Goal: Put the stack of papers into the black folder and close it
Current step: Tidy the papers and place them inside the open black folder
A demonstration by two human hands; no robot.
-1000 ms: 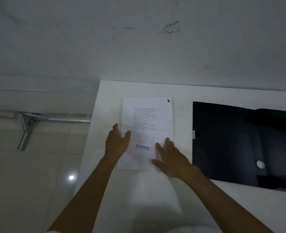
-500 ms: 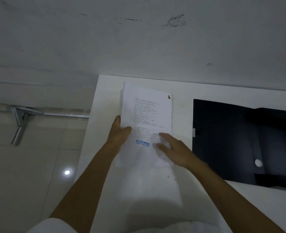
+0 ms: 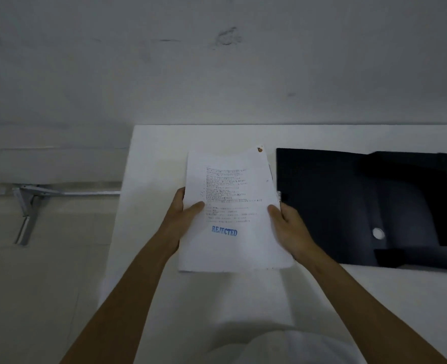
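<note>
A stack of white papers [image 3: 230, 248] with printed text and a blue "REJECTED" stamp is held above the white table [image 3: 159, 143]. My left hand [image 3: 181, 214] grips its left edge, thumb on top. My right hand [image 3: 286, 227] grips its right edge, thumb on the top sheet. The black folder [image 3: 322, 206] lies open and flat on the table just to the right of the stack, with a white round button [image 3: 378, 233] on its inner right side and dark flaps around that half.
The table's left edge runs down past my left forearm, with tiled floor [image 3: 33, 285] below it. A metal bracket [image 3: 26, 214] is fixed low on the grey wall [image 3: 217, 61] behind the table.
The stack was lying flat under both hands. Both hands have taken hold of its sides and lifted it off the table, closer to the camera and slightly rightward.
</note>
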